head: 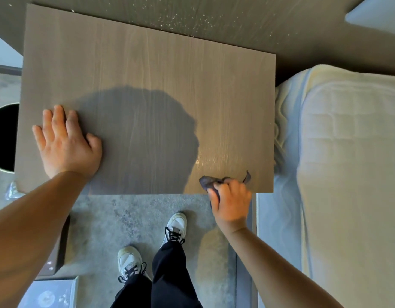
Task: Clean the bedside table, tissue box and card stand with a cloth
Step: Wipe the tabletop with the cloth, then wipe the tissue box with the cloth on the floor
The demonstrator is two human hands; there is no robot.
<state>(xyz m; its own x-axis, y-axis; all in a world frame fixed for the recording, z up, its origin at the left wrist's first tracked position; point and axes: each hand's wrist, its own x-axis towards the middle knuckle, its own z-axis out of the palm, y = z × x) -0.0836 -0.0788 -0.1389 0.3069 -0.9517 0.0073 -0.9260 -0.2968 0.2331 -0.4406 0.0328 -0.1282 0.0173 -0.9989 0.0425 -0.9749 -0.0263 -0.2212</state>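
Right hand (231,200) fisted on cloth (208,182) at table (147,74) edge, lower right; left hand (66,142) flat, open. Risk: cloth slipping off edge, missing corner.

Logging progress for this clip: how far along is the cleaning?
Done: nothing certain. In hand: the right hand grips the dark cloth at the bedside table top's near right corner; the left hand lies flat on it. Left: tissue box and card stand, neither in view.
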